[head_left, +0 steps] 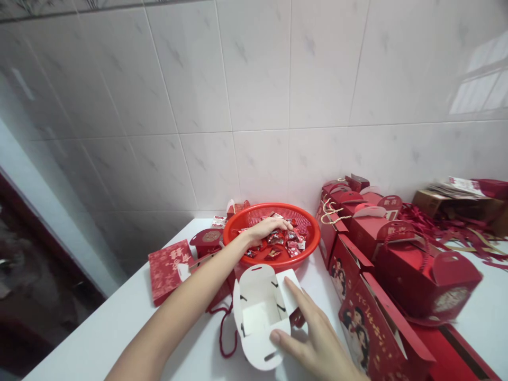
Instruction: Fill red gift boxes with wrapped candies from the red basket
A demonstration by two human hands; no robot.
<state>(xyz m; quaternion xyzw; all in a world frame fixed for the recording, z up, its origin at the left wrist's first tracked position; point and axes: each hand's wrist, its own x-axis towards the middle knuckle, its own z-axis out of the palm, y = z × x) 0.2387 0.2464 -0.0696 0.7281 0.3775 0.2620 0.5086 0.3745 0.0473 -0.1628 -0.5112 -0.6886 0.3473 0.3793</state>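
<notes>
My left hand reaches into a red plastic basket, its fingers stretched over the wrapped candies. Whatever lies beneath the palm is hidden. In front of the basket stands a small gift box, white inside, with its flaps spread and its interior facing up. My right hand grips this box by its right side, thumb on the near flap and fingers on the right one. A dark red cord lies on the table beside the box.
Several red gift boxes with handles and red paper bags line the right side. A flat red box lies on the left of the white table. Ribbons and a cardboard box sit far right, near the tiled wall.
</notes>
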